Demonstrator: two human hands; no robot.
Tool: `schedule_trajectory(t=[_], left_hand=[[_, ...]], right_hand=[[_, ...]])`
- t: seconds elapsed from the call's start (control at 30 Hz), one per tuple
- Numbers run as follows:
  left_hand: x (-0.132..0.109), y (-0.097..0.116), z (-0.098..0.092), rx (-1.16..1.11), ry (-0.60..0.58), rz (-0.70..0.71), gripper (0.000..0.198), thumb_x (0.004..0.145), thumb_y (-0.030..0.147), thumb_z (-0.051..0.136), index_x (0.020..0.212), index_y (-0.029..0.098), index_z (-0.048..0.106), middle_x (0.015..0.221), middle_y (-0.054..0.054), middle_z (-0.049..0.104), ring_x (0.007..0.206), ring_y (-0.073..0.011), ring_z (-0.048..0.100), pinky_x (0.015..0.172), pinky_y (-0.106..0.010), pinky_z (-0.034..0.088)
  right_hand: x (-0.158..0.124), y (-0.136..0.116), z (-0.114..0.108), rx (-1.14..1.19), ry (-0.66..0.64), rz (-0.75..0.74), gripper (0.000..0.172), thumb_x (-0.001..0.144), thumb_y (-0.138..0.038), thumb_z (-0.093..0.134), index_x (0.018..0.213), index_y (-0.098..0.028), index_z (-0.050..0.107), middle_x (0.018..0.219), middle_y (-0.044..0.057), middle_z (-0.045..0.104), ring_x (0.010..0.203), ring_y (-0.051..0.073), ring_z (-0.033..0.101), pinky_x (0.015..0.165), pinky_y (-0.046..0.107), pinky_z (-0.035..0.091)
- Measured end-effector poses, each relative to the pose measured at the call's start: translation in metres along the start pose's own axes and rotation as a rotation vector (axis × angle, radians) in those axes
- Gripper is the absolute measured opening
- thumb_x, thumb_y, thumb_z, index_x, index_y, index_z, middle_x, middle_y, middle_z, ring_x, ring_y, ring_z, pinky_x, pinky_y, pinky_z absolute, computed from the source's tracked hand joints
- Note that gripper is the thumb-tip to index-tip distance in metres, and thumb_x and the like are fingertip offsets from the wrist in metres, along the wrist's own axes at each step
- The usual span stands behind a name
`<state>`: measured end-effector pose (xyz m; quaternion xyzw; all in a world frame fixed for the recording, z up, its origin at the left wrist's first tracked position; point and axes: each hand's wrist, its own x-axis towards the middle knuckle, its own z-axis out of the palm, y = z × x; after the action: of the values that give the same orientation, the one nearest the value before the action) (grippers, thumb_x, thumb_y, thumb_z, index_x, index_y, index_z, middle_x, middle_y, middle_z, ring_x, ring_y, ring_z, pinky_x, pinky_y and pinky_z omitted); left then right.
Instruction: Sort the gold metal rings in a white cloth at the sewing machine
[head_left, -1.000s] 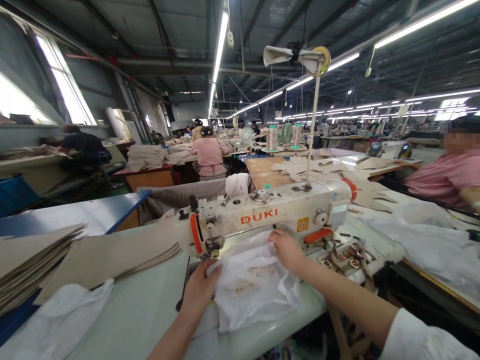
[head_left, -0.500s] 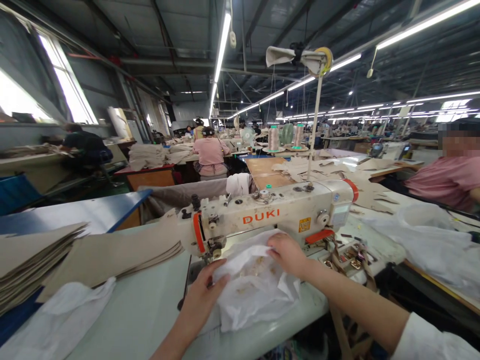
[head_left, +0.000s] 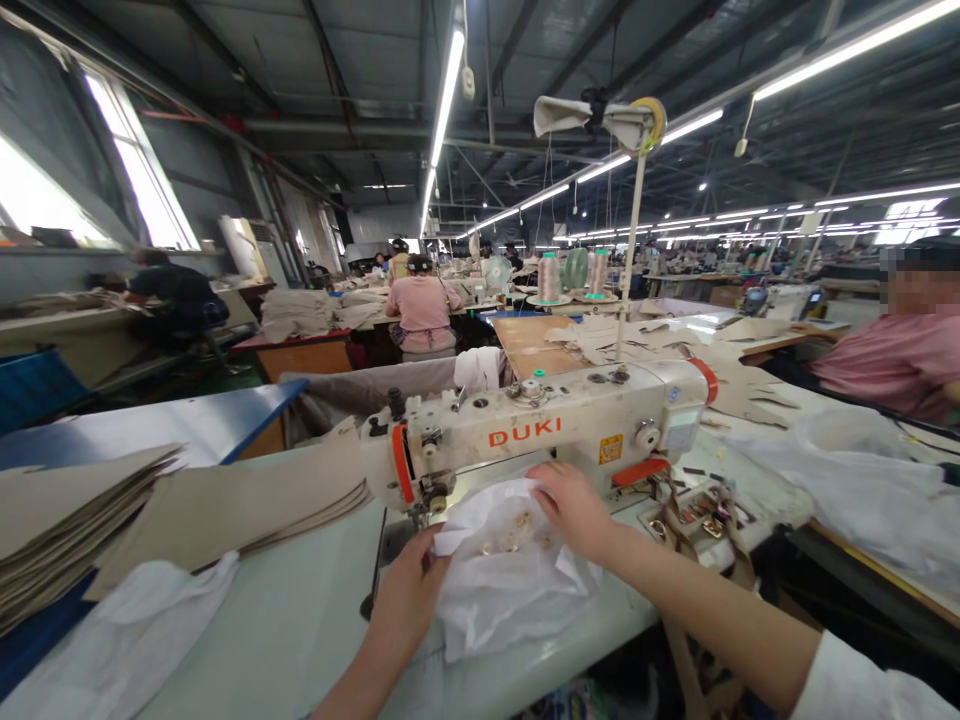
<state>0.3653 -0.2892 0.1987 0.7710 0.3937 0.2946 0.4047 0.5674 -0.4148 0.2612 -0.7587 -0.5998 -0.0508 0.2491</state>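
Note:
Between my hands a white translucent plastic bag (head_left: 517, 590) lies on the sewing machine's bed, with several small gold-coloured pieces showing inside it. My left hand (head_left: 409, 590) pinches the bag's left edge between thumb and fingers. At the bag's upper right edge, my right hand (head_left: 574, 510) grips the plastic, its fingertips curled over the rim. Right behind the bag stands a white sewing machine (head_left: 525, 430) marked DUKI, its needle area close to my left fingertips.
Stacked beige fabric panels (head_left: 247, 505) and a crumpled white bag (head_left: 127, 640) lie at the left. A tray (head_left: 709, 515) with metal fittings and straps sits at the right. A person in pink (head_left: 889, 350) sits beyond it; thread cones (head_left: 549, 280) stand behind the machine.
The mouth of the bag has been drawn down and opened wider, so the gold-coloured pieces show more plainly. My right hand has shifted slightly left; my left hand stays at the bag's edge.

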Motion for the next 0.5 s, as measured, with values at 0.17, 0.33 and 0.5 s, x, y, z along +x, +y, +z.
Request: schedule_trajectory(t=[0.17, 0.33, 0.5], left_hand=[[0.005, 0.007, 0.000, 0.027, 0.020, -0.046, 0.032, 0.064, 0.016, 0.053, 0.091, 0.022, 0.069, 0.090, -0.003, 0.073, 0.083, -0.0231, 0.066, 0.073, -0.027, 0.048], [0.008, 0.014, 0.003, -0.113, -0.052, -0.119, 0.024, 0.069, 0.033, 0.055, 0.084, 0.019, 0.066, 0.069, -0.002, 0.068, 0.062, -0.0217, 0.063, 0.056, -0.028, 0.047], [0.006, 0.018, 0.006, -0.342, -0.047, -0.194, 0.033, 0.067, 0.037, 0.058, 0.092, 0.016, 0.062, 0.080, -0.005, 0.069, 0.069, -0.0206, 0.065, 0.058, -0.028, 0.050]], right_hand=[[-0.031, -0.023, -0.002, 0.043, 0.030, -0.318, 0.026, 0.090, -0.015, 0.047, 0.114, -0.017, 0.057, 0.113, 0.010, 0.061, 0.105, 0.023, 0.051, 0.095, 0.037, 0.040], [-0.041, -0.047, 0.011, 0.046, -0.191, -0.265, 0.037, 0.085, -0.038, 0.062, 0.117, -0.019, 0.057, 0.106, 0.009, 0.063, 0.098, 0.026, 0.056, 0.086, 0.037, 0.045], [-0.024, -0.056, 0.030, -0.014, -0.279, -0.182, 0.032, 0.078, -0.037, 0.068, 0.103, -0.018, 0.063, 0.094, 0.009, 0.066, 0.088, 0.027, 0.060, 0.077, 0.036, 0.046]])
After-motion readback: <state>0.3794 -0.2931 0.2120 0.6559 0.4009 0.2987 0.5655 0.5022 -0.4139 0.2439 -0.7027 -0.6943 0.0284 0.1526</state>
